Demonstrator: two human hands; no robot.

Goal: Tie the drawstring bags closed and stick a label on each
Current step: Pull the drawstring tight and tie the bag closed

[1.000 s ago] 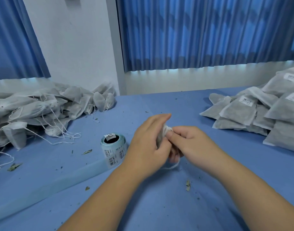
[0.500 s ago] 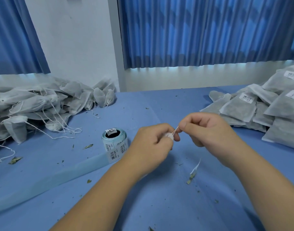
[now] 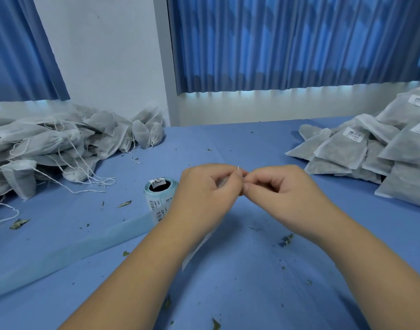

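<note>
Left hand (image 3: pixel 204 195) and right hand (image 3: pixel 281 190) both pinching white drawstring (image 3: pixel 238 168), barcode label roll (image 3: pixel 157 201) beside, print unreadable

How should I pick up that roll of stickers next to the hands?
Hold the label roll around its curved side, coming down from above. It stands on end with its dark hole facing up, so the top is open. Its loose strip trails off toward the front left, so avoid that side.

Bag (image 3: pixel 222 182) mostly hidden behind left hand (image 3: pixel 204 198); label roll (image 3: pixel 160 194) print unreadable.
</note>
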